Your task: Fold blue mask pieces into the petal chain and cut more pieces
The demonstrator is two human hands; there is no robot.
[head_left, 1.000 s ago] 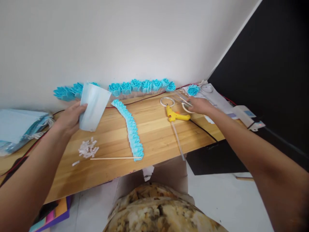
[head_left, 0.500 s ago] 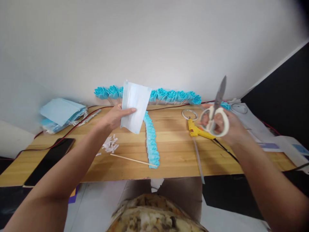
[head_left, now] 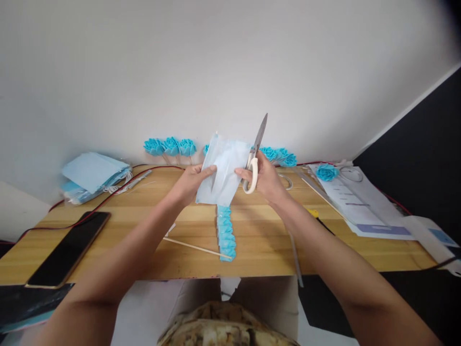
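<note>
My left hand [head_left: 189,183] pinches the left edge of a pale blue face mask [head_left: 224,169], held upright above the wooden table [head_left: 144,230]. My right hand [head_left: 265,180] grips white-handled scissors [head_left: 253,158] with the blades pointing up, and its fingers touch the mask's right edge. Below the mask a pleated blue strip [head_left: 225,232] lies on the table, with a thin wooden stick [head_left: 190,246] beside it.
A row of blue paper roses [head_left: 170,146] lines the wall. A stack of masks [head_left: 94,174] sits far left, and a black phone [head_left: 68,250] lies near the front left edge. Papers [head_left: 356,201] with one blue rose [head_left: 327,172] are at the right. A red cable [head_left: 108,199] crosses the table.
My right hand picked the scissors up from the table's right side and brought them left to the mask. My left hand moved the mask to the middle.
</note>
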